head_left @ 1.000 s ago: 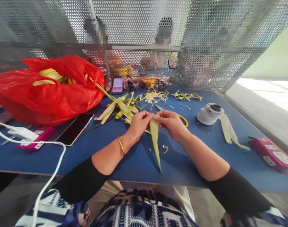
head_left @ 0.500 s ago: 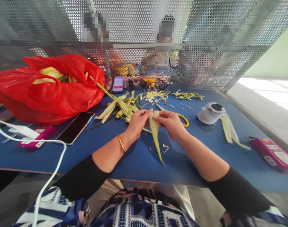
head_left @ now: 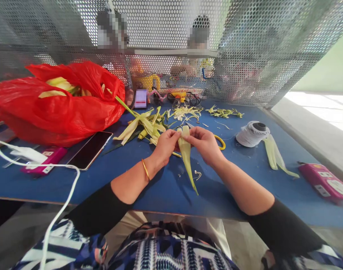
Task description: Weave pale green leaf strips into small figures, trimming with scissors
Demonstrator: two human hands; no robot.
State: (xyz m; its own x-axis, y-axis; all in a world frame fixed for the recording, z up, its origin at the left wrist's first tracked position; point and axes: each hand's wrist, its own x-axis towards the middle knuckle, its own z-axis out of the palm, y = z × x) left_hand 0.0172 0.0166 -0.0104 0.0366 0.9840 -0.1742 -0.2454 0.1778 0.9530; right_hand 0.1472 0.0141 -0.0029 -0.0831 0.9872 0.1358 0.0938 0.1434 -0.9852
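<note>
A long pale green leaf strip (head_left: 187, 157) hangs point down over the blue table (head_left: 165, 187). My left hand (head_left: 165, 144) pinches its top edge from the left. My right hand (head_left: 206, 144) pinches the same top edge from the right. Both hands are closed on the leaf, thumbs close together. A gold bangle (head_left: 144, 170) sits on my left wrist. Just behind my hands lies a heap of loose leaf strips (head_left: 144, 127). Yellow-handled scissors (head_left: 220, 141) lie partly hidden behind my right hand.
A red plastic bag (head_left: 59, 105) of leaves fills the left. A phone (head_left: 89, 150), a pink device (head_left: 43, 161) and a white cable (head_left: 61, 202) lie near it. A white thread spool (head_left: 251, 134), two leaf strips (head_left: 275, 155) and a pink box (head_left: 324, 182) sit right. People work behind the perforated screen (head_left: 244, 56).
The leaf strip has been lifted slightly, its tip rising and swinging a little right. Both hands stay pinched on its top, shifted slightly away from me.
</note>
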